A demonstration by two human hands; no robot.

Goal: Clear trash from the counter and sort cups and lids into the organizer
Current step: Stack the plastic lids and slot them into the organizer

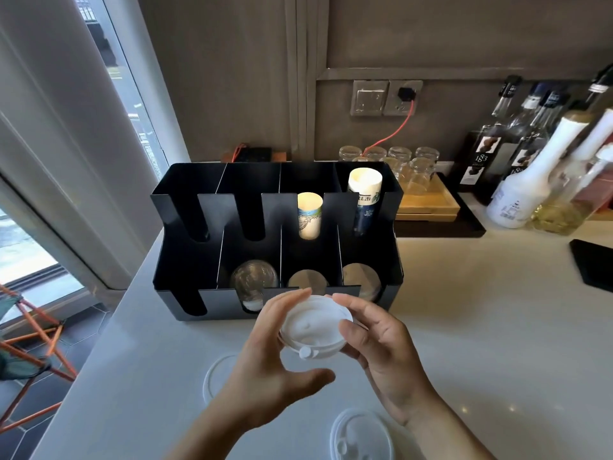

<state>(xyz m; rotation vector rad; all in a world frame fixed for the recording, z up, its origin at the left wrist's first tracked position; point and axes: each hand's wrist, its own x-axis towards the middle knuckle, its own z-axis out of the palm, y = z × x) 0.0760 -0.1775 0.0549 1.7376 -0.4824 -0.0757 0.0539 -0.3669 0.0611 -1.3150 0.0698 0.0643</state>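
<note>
- Head view: the black organizer (185, 207) stands on the white counter (464, 327) against the wall, with four slots at the back and four at the front.
- Done so far, judging by how things lie: paper cups stand in two back slots, the short cups (310, 215) in the third from the left and the tall cups (365, 194) in the fourth.
- Three front slots hold round pieces on edge. The clear lids (253, 283) are in the second, and what look like more lids (361, 282) are in the third and fourth.
- The two left back slots and the leftmost front slot show nothing inside.
- In hand now: a white lid (315, 327) is held in the air just in front of the organizer, level with its front wall and not yet in any slot.
- The right hand (381, 353) pinches the lid's right rim between thumb and fingers.
- The left hand (265, 376) curls its fingers round the lid's left rim, and its thumb is spread below and seems not to touch.
- Left to do: a second lid (219, 376) lies flat on the counter, partly hidden under the left hand.
- A third lid (361, 436) lies flat near the bottom edge, between the forearms.
- No loose cup and no trash shows on the visible counter, so the trash step looks finished, though the counter runs out of view.
- My estimate is that the task is well past halfway, with three lids to go.
- Bottles (517, 194) and upturned glasses (408, 164) to the right look like no part of the job.
</note>
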